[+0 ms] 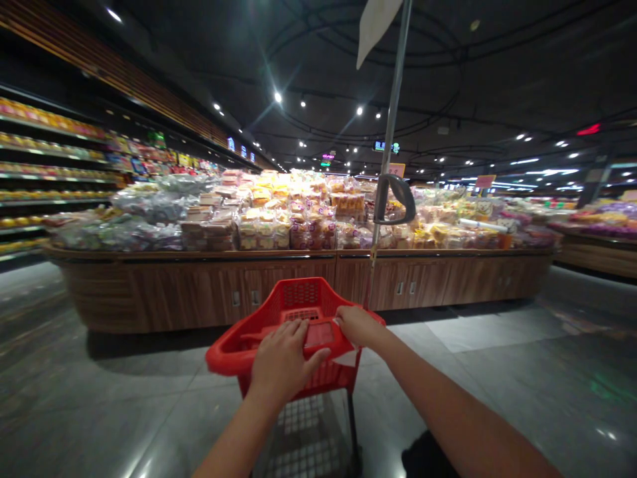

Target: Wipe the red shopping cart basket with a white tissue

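Forearms point(448, 405) nearest, reaching from near edge in head view. Left hand point(281, 358) rests on red cart point(231, 357), fingers extended, thumb spread, nothing clasped. Right hand point(357, 325) touches cart's right part, fingers curled; how tightly closed, cannot tell. White slip point(347, 359) just below. Cart stands near, before wooden counter point(164, 292) bearing packaged goods point(263, 229).

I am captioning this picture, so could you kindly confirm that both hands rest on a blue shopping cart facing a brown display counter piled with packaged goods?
Not quite: the shopping cart is red, not blue, as the head view shows. Otherwise it holds: the left hand and right hand rest on it, and it faces a brown display counter piled with packaged goods.
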A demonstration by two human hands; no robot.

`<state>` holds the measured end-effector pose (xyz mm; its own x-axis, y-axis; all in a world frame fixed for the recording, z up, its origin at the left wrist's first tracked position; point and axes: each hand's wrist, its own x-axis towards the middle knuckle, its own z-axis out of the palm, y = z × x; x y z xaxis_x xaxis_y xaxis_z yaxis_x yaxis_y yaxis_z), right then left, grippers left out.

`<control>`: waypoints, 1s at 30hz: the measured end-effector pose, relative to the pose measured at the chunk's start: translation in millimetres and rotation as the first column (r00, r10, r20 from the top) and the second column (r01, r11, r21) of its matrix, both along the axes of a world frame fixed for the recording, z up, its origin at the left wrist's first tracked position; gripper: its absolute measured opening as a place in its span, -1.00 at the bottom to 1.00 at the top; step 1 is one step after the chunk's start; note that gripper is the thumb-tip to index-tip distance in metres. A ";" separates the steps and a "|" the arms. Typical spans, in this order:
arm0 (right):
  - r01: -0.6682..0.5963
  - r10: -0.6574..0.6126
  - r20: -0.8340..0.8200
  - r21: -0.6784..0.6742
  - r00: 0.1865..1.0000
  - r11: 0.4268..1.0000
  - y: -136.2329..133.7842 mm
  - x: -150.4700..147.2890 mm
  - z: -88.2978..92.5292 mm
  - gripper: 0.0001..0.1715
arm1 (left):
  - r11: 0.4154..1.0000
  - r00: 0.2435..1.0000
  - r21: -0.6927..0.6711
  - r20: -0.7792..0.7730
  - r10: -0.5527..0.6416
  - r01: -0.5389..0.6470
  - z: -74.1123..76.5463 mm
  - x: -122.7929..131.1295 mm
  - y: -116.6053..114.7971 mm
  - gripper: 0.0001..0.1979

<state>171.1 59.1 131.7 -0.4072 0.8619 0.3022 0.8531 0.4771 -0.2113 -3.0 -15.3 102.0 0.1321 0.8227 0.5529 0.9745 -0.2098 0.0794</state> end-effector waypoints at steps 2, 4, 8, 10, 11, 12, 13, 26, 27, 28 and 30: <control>-0.020 0.020 -0.003 0.005 1.000 1.000 -10.9 6.1 2.1 -0.78 | 1.000 1.000 -0.010 0.019 -0.007 0.007 0.4 -2.6 -1.2 -0.36; -0.029 0.029 -0.033 0.013 0.999 1.000 -23.5 14.2 4.2 -0.78 | 1.000 0.999 -0.015 0.037 -0.018 0.019 0.4 -4.8 -2.8 -0.38; 0.011 -0.010 -0.039 0.016 0.999 1.000 -31.3 13.5 5.5 -0.80 | 0.999 0.998 -0.010 0.040 -0.044 0.044 -0.8 -5.0 -3.9 -0.38; 0.033 -0.033 -0.004 0.007 0.999 0.999 -24.1 4.6 4.2 -0.80 | 0.999 0.999 -0.006 0.031 -0.043 0.043 -1.4 -3.5 -2.8 -0.38; 0.039 -0.039 0.004 0.004 0.999 0.999 -19.7 0.0 3.4 -0.79 | 0.999 0.999 -0.004 0.028 -0.037 0.038 -1.5 -2.8 -1.9 -0.38; 0.043 -0.043 0.007 0.001 0.999 0.999 -16.0 -3.7 2.4 -0.79 | 0.999 0.999 -0.005 0.026 -0.031 0.032 -1.5 -2.4 -0.9 -0.38; 0.047 -0.047 0.008 0.002 0.999 0.999 -13.9 -6.3 1.0 -0.78 | 1.000 0.999 -0.007 0.026 -0.026 0.026 -1.2 -2.3 0.0 -0.38; -0.170 0.355 -0.223 0.578 0.908 0.798 -69.9 -2.0 -76.3 -0.74 | 0.998 0.998 -0.028 0.026 -0.052 0.052 5.1 -16.6 6.9 -0.40; -0.178 0.380 -0.223 0.605 0.898 0.776 -65.6 4.7 -80.5 -0.75 | 0.998 0.998 -0.026 0.030 -0.058 0.059 5.0 -18.8 7.4 -0.39; -0.178 0.402 -0.228 0.634 0.887 0.753 -60.5 13.4 -84.1 -0.76 | 0.998 0.998 -0.027 0.032 -0.062 0.063 5.1 -21.0 7.7 -0.37; -0.159 0.435 -0.255 0.681 0.864 0.715 -50.1 34.7 -90.7 -0.75 | 0.997 0.997 -0.031 0.028 -0.065 0.066 5.4 -24.7 8.1 -0.37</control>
<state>205.8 9.1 40.9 -0.3445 0.2738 0.8980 0.5595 0.8280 -0.0378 -27.8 -7.2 107.4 0.1720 0.8298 0.5309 0.9562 -0.2702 0.1126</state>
